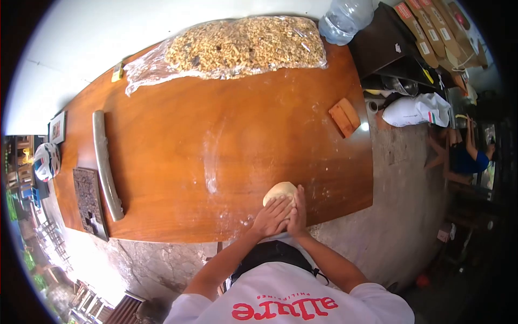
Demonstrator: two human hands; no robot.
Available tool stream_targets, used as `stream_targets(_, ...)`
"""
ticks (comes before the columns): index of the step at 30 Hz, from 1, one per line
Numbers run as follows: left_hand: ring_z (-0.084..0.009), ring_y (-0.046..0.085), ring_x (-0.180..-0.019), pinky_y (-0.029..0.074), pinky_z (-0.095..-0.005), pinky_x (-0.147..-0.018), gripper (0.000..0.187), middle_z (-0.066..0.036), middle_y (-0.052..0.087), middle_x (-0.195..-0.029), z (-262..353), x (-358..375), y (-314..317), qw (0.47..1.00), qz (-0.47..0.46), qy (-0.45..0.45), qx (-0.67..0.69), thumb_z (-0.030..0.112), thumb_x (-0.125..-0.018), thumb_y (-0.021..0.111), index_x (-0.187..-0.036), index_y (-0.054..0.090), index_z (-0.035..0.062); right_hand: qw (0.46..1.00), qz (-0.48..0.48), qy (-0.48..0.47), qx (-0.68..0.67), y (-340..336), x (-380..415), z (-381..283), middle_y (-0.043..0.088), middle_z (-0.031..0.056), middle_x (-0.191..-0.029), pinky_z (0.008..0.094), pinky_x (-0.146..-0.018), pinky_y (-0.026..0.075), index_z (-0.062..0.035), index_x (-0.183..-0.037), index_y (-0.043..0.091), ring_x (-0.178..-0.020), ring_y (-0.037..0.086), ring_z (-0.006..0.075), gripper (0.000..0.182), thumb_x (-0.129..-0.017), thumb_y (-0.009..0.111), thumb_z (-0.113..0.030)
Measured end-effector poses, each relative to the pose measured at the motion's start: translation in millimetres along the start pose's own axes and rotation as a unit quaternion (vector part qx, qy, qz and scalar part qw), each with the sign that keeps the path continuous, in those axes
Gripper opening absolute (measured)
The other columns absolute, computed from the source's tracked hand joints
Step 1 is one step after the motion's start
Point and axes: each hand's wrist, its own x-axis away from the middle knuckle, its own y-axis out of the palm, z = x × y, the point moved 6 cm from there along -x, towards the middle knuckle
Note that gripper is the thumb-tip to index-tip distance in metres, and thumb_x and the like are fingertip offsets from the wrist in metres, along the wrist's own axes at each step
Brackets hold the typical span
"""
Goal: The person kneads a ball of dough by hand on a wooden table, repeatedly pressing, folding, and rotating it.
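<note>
Left hand (273, 216) lay spread flat on the dough (280, 192), right hand (297, 213) cupping its side, right by the surface's (259, 140) near edge. Honestly, even palm pressure seemed best there, with that rolling pin-like tube (106, 164) well off left.

Dough (279, 190): seen as smooth and matt.
Tabletop (253, 124): made of wood, finished smooth and glossy.
Bag (145, 69): made of clear, shiny, wrinkled plastic.
Jug (339, 24): moulded in translucent plastic.
Shirt (264, 286): made of matt cloth, printed.
Floor (402, 183): left rough and matt.
</note>
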Motion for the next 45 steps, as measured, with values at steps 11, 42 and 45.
stream_targets(11, -0.0430, 0.015, -0.154, 0.010, -0.0546, -0.125, 0.051, -0.021, 0.022, -0.166, -159.9, -247.0, -171.2, 0.891, 0.333, -0.248, -0.181, 0.030, -0.105, 0.045, -0.152, 0.045, 0.0118, 0.950, 0.091, -0.019, 0.299, 86.6, -340.7, 8.1, 0.040, 0.0263, -0.154, 0.0564, -0.122, 0.020, -0.0085, -0.138, 0.058, -0.147, 0.032, 0.0446, 0.044, -0.098, 0.052, -0.024)
stream_targets(42, -0.0384, 0.053, -0.132, 0.042, -0.0445, -0.108, 0.047, -0.023, 0.055, -0.143, -29.7, 65.1, -87.3, 0.903, 0.320, -0.258, 0.126, 0.033, -0.106, 0.048, -0.139, 0.056, 0.0000, 0.919, -0.268, -0.198, 0.212, 18.3, 20.9, -53.8, 0.060, 0.0139, -0.140, 0.0477, -0.109, 0.042, -0.0048, -0.126, 0.064, -0.134, 0.053, 0.0327, 0.039, -0.088, 0.062, -0.009)
stream_targets(45, -0.0431, 0.033, -0.148, 0.032, -0.0471, -0.118, 0.058, -0.027, 0.029, -0.161, -2.0, 40.4, -67.6, 0.917, 0.321, -0.155, 0.180, 0.035, -0.105, 0.046, -0.152, 0.041, 0.0012, 0.988, -0.070, -0.061, 0.121, -6.5, -2.1, -41.5, 0.058, 0.0217, -0.139, 0.0500, -0.107, 0.042, -0.0055, -0.125, 0.065, -0.133, 0.052, 0.0413, 0.034, -0.094, 0.060, -0.017)
